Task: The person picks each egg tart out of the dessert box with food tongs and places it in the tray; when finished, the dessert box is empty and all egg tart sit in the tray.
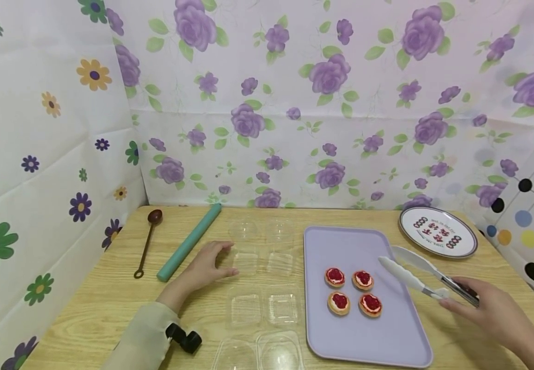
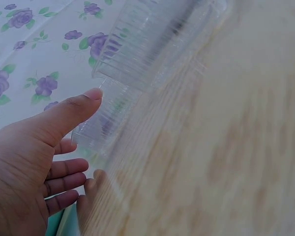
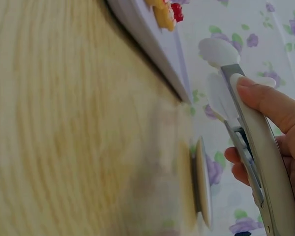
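Note:
My left hand (image 1: 209, 267) hovers at the left edge of a clear plastic box (image 1: 246, 263), thumb and fingers spread and holding nothing. In the left wrist view the thumb comes close to the ribbed wall of a clear box (image 2: 105, 118); whether it touches, I cannot tell. My right hand (image 1: 489, 311) grips metal tongs (image 1: 449, 282) with white tips, which hang over the right edge of the lilac tray (image 1: 341, 341). On that tray sit several small tarts (image 1: 335, 277) with red topping and white cream.
More clear plastic boxes, one open box (image 1: 281, 352) among them, stand in a column left of the tray. A white plate (image 1: 438, 210) with red print is at the back right. A teal rolling pin (image 1: 189, 242) and a brown spoon (image 1: 147, 244) lie at the left.

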Demonstrator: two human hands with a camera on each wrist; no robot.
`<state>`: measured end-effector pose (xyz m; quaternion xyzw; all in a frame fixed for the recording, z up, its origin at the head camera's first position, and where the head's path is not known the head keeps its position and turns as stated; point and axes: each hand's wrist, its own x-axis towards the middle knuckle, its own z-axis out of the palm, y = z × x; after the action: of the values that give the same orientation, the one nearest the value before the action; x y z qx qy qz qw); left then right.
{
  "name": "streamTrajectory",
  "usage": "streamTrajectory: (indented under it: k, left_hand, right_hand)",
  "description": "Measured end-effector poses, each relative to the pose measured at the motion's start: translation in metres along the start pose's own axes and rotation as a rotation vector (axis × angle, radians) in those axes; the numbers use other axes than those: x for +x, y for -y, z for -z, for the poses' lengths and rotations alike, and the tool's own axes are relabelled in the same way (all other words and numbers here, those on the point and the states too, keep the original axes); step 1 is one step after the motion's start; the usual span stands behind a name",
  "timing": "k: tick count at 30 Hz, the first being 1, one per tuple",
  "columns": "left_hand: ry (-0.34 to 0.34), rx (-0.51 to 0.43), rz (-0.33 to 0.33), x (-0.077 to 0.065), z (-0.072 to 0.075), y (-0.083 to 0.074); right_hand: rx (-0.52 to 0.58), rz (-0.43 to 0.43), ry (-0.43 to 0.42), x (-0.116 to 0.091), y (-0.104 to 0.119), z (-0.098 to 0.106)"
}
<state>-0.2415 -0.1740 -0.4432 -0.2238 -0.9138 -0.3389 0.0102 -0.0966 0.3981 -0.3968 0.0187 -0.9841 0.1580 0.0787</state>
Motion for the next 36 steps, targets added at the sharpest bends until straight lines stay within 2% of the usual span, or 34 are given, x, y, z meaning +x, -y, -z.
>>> streamTrajectory:
  k: [14, 20, 25, 31, 36]
  left_hand:
    - [-0.003, 0.011, -0.008, 0.001, 0.001, 0.0]
    - [0.0, 0.015, -0.012, 0.0, 0.001, 0.0]
    - [0.003, 0.013, -0.006, 0.0, 0.001, 0.001]
    - [0.001, 0.02, -0.014, -0.001, 0.003, 0.001]
    - [0.007, 0.022, -0.009, -0.001, 0.004, 0.0]
  right_hand:
    - [-0.008, -0.212, 0.07, -0.005, -0.03, -0.008]
    - [-0.01, -0.257, 0.099, -0.006, -0.037, -0.013]
    - [-0.011, -0.259, 0.108, -0.004, -0.043, -0.015]
    - [-0.01, -0.211, 0.088, -0.004, -0.046, -0.02]
    - [-0.011, -0.199, 0.126, -0.003, -0.046, -0.023]
